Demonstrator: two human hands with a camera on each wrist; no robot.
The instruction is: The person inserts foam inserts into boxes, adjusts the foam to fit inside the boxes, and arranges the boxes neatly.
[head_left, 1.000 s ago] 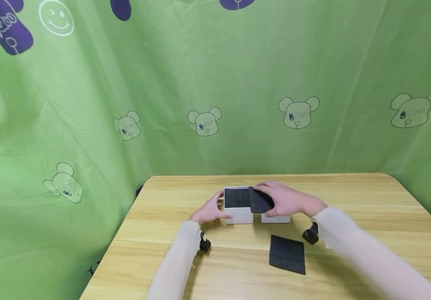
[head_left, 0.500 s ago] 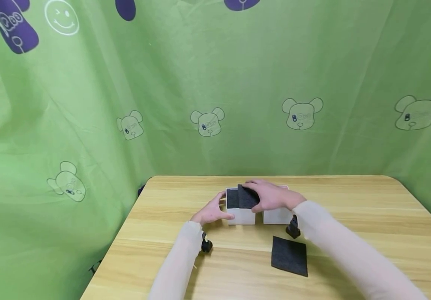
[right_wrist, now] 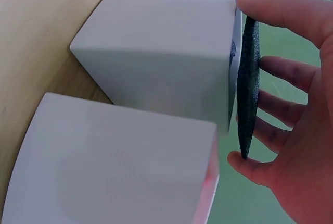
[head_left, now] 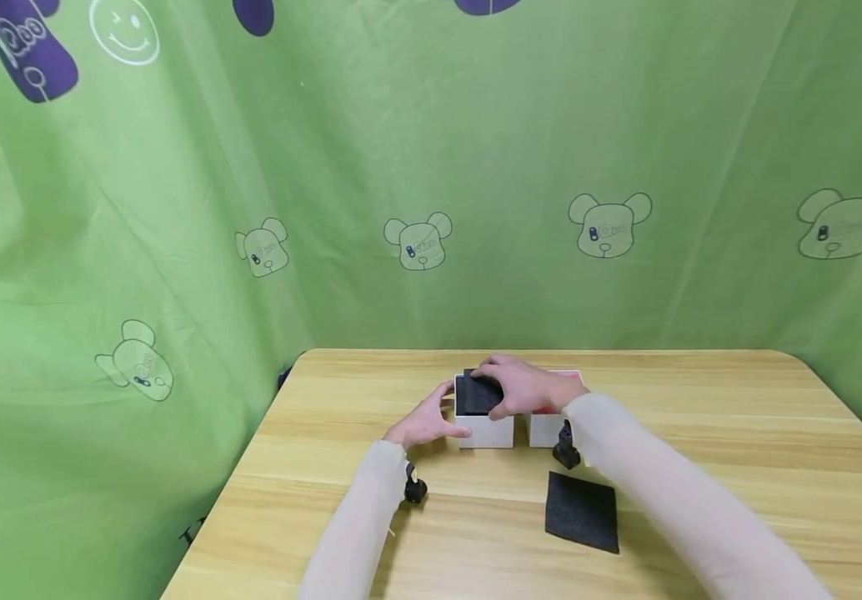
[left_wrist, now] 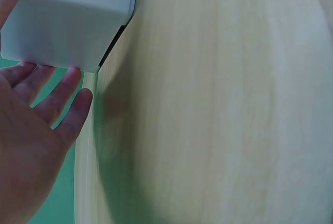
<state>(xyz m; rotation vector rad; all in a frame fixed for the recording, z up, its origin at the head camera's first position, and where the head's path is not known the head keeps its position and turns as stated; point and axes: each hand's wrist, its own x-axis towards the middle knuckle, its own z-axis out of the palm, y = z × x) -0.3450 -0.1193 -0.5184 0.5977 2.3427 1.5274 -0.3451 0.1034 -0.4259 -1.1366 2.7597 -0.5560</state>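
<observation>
A white box (head_left: 486, 432) stands towards the back of the table. My left hand (head_left: 425, 419) holds it at its left side, thumb on the front and fingers around the far side; several fingertips touch the box edge in the left wrist view. Between thumb and fingers, my right hand (head_left: 524, 387) grips a thin black foam sheet (head_left: 482, 394) by opposite edges, over the opening of that box. Edge-on in the right wrist view, the sheet (right_wrist: 248, 88) lies just off the box rim. More black material shows inside the box, mostly covered by the sheet.
Just to the right stands a second white box (head_left: 543, 429) with a pink inside, partly hidden by the right wrist. A loose black square sheet (head_left: 581, 511) lies flat nearer the front of the wooden table (head_left: 701, 467). A green curtain (head_left: 506, 283) hangs behind.
My right hand has moved left with the black sheet, from between the boxes to over the left box. The second box's pink inside has come into view. My left hand keeps its hold.
</observation>
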